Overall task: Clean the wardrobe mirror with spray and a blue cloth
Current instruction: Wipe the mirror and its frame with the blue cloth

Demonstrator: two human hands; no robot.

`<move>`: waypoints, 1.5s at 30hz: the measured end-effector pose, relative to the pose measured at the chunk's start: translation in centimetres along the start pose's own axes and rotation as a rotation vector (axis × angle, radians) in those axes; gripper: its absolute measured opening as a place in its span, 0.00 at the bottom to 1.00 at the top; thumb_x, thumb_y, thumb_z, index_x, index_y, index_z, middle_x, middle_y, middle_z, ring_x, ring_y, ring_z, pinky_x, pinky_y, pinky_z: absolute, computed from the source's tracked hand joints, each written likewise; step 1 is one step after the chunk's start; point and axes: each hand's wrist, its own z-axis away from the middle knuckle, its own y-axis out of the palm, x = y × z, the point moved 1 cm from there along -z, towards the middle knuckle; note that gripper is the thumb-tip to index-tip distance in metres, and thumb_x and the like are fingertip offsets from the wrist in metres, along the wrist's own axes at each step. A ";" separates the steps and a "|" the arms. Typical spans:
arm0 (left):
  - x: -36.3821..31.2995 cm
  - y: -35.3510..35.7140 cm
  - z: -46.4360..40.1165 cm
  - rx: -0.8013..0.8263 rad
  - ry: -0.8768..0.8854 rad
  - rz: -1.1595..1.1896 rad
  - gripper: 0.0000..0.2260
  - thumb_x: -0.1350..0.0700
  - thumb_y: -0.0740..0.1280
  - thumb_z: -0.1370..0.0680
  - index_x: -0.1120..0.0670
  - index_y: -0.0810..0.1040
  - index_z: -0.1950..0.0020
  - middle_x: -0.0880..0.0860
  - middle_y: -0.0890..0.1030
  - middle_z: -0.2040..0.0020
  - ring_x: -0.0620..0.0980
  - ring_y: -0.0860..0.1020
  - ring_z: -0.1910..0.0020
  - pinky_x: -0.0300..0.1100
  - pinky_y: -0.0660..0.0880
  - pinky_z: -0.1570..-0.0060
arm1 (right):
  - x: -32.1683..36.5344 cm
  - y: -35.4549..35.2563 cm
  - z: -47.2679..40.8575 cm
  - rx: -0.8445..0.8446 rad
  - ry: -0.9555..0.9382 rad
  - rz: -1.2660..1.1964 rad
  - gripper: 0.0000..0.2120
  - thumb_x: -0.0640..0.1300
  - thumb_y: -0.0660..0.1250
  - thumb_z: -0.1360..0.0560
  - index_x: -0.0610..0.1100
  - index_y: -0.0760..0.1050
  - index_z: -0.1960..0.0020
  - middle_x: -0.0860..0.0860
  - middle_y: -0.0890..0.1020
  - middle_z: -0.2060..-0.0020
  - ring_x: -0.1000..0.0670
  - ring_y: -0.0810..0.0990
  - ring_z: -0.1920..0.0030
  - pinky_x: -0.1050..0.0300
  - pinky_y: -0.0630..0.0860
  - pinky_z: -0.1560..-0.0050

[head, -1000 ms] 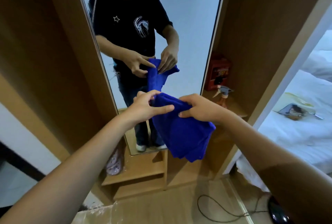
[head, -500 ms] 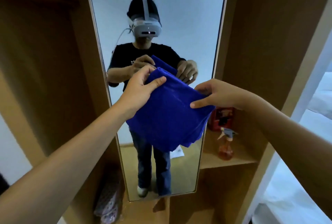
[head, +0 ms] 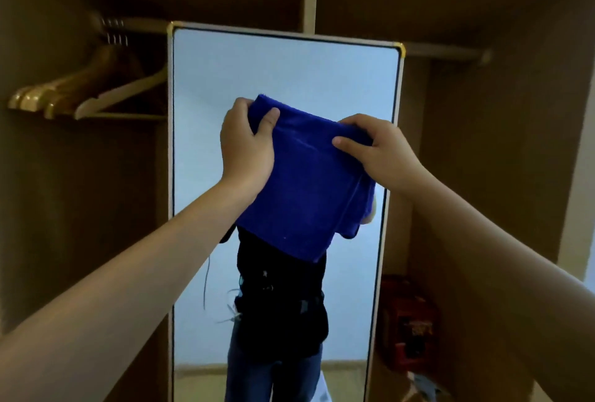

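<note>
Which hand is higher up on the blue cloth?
The left hand. It grips the blue cloth at its top corner, above the right hand.

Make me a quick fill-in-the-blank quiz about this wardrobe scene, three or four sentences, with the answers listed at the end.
1. The left hand and the right hand both grip the top edge of a cloth whose colour is ____.
2. The cloth is held up in front of the tall ____.
3. On the rail at the upper left hang several wooden ____.
4. The box on the shelf at the lower right is mostly ____ in colour.

Answers: blue; mirror; hangers; red
</note>
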 end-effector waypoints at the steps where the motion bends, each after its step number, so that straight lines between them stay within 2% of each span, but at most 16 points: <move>1: -0.2 0.3 -0.8 -0.043 0.024 -0.018 0.06 0.50 0.62 0.19 0.51 0.71 0.45 0.49 0.76 0.46 0.46 0.75 0.49 0.32 0.69 0.54 | 0.3 -0.1 -0.8 -0.029 -0.022 0.003 0.10 0.46 0.65 0.21 0.48 0.77 0.41 0.54 0.82 0.49 0.54 0.79 0.48 0.60 0.77 0.49; 6: -2.3 1.0 -5.3 -0.212 0.149 -0.137 0.12 0.51 0.62 0.19 0.54 0.72 0.38 0.51 0.75 0.41 0.48 0.72 0.42 0.35 0.67 0.48 | 2.0 -0.4 -5.4 -0.143 -0.111 0.030 0.11 0.45 0.64 0.20 0.46 0.76 0.38 0.53 0.80 0.45 0.55 0.77 0.47 0.69 0.72 0.50; 9: -3.6 0.6 -8.0 -0.263 0.217 -0.191 0.13 0.50 0.62 0.19 0.54 0.72 0.37 0.52 0.74 0.40 0.49 0.70 0.39 0.35 0.65 0.49 | 3.4 -0.6 -7.9 -0.214 -0.153 0.067 0.11 0.45 0.65 0.20 0.46 0.77 0.40 0.53 0.78 0.47 0.58 0.74 0.51 0.72 0.68 0.55; 15: -4.0 -1.3 -11.5 -0.411 0.301 -0.337 0.15 0.49 0.61 0.19 0.56 0.72 0.37 0.54 0.73 0.38 0.51 0.68 0.37 0.35 0.63 0.46 | 6.3 0.2 -11.7 -0.254 -0.263 0.123 0.12 0.44 0.66 0.21 0.45 0.77 0.39 0.53 0.77 0.47 0.56 0.73 0.48 0.76 0.64 0.55; 17: -3.6 -2.2 -12.3 -0.467 0.299 -0.403 0.15 0.48 0.60 0.19 0.56 0.71 0.37 0.55 0.72 0.38 0.52 0.67 0.37 0.38 0.64 0.44 | 7.2 0.8 -12.6 -0.244 -0.294 0.120 0.11 0.43 0.66 0.21 0.45 0.77 0.39 0.53 0.78 0.47 0.56 0.74 0.48 0.75 0.66 0.55; 21: -2.2 -2.7 -12.6 -0.549 0.270 -0.533 0.15 0.50 0.59 0.19 0.54 0.69 0.33 0.56 0.70 0.36 0.55 0.67 0.37 0.41 0.62 0.45 | 8.1 2.3 -13.6 -0.248 -0.303 0.127 0.11 0.43 0.67 0.22 0.44 0.78 0.40 0.50 0.79 0.45 0.52 0.75 0.45 0.63 0.69 0.46; 24: -1.5 -2.1 -11.3 -0.589 0.389 -0.502 0.15 0.54 0.59 0.19 0.52 0.70 0.33 0.58 0.70 0.37 0.55 0.68 0.38 0.43 0.63 0.43 | 8.0 2.9 -13.6 -0.270 -0.297 0.130 0.10 0.43 0.66 0.22 0.44 0.79 0.41 0.50 0.77 0.45 0.53 0.73 0.46 0.63 0.67 0.46; 25: -1.3 -1.7 -10.7 -0.573 0.486 -0.514 0.14 0.55 0.59 0.19 0.53 0.71 0.34 0.58 0.71 0.38 0.55 0.69 0.39 0.46 0.64 0.41 | 7.8 2.9 -13.7 -0.275 -0.299 0.133 0.10 0.43 0.67 0.22 0.43 0.79 0.42 0.50 0.77 0.45 0.54 0.72 0.46 0.64 0.66 0.45; 27: -1.0 -0.6 -9.4 -0.434 0.717 -0.591 0.13 0.54 0.59 0.19 0.54 0.73 0.36 0.58 0.73 0.38 0.55 0.69 0.37 0.52 0.62 0.35 | 7.5 2.8 -13.7 -0.289 -0.313 0.146 0.09 0.42 0.67 0.22 0.43 0.79 0.43 0.50 0.76 0.47 0.53 0.72 0.46 0.64 0.66 0.45; 30: -0.4 1.2 -7.6 -0.163 0.878 -0.765 0.21 0.47 0.57 0.19 0.55 0.68 0.29 0.58 0.68 0.29 0.58 0.63 0.28 0.56 0.52 0.27 | 6.9 2.7 -13.7 -0.330 -0.344 0.209 0.09 0.38 0.66 0.23 0.44 0.80 0.44 0.52 0.75 0.50 0.53 0.69 0.45 0.62 0.64 0.44; 33: 0.5 2.2 -7.4 -0.024 0.889 -0.965 0.31 0.39 0.50 0.19 0.56 0.53 0.21 0.56 0.56 0.21 0.55 0.52 0.22 0.59 0.46 0.25 | 6.2 2.2 -13.3 -0.392 -0.349 0.310 0.13 0.37 0.62 0.23 0.47 0.80 0.43 0.56 0.72 0.52 0.54 0.63 0.47 0.59 0.60 0.45; 35: 0.6 2.5 -7.8 0.013 0.877 -1.049 0.33 0.37 0.47 0.19 0.56 0.49 0.21 0.54 0.53 0.20 0.53 0.50 0.21 0.59 0.43 0.25 | 5.4 1.4 -12.8 -0.403 -0.336 0.329 0.11 0.42 0.63 0.22 0.49 0.80 0.42 0.56 0.71 0.51 0.54 0.62 0.46 0.57 0.62 0.42; 37: 0.6 2.8 -8.0 0.052 0.897 -1.079 0.33 0.36 0.46 0.19 0.55 0.48 0.21 0.53 0.51 0.20 0.53 0.49 0.21 0.59 0.42 0.25 | 4.4 0.6 -12.1 -0.410 -0.313 0.332 0.11 0.47 0.64 0.21 0.50 0.79 0.41 0.55 0.72 0.47 0.54 0.63 0.43 0.52 0.65 0.37; 39: 0.6 3.0 -7.9 0.086 0.927 -1.092 0.32 0.37 0.45 0.19 0.52 0.47 0.20 0.52 0.51 0.20 0.53 0.48 0.21 0.60 0.42 0.26 | 3.1 -0.2 -11.0 -0.468 -0.280 0.332 0.13 0.52 0.64 0.21 0.52 0.78 0.39 0.54 0.73 0.39 0.51 0.63 0.36 0.48 0.62 0.31; 42: 0.8 3.1 -7.9 0.097 0.933 -1.090 0.32 0.36 0.45 0.20 0.51 0.48 0.20 0.52 0.50 0.20 0.53 0.48 0.21 0.60 0.41 0.25 | 0.5 -1.2 -8.7 -0.628 -0.178 0.335 0.17 0.54 0.62 0.20 0.54 0.73 0.33 0.54 0.65 0.27 0.49 0.56 0.26 0.44 0.55 0.26; 45: 0.6 3.1 -7.9 0.095 0.936 -1.074 0.32 0.36 0.44 0.20 0.50 0.49 0.20 0.52 0.50 0.20 0.53 0.48 0.21 0.60 0.42 0.25 | -2.1 -1.4 -6.4 -0.659 -0.057 0.339 0.21 0.51 0.55 0.17 0.55 0.62 0.24 0.53 0.55 0.22 0.48 0.51 0.23 0.44 0.56 0.25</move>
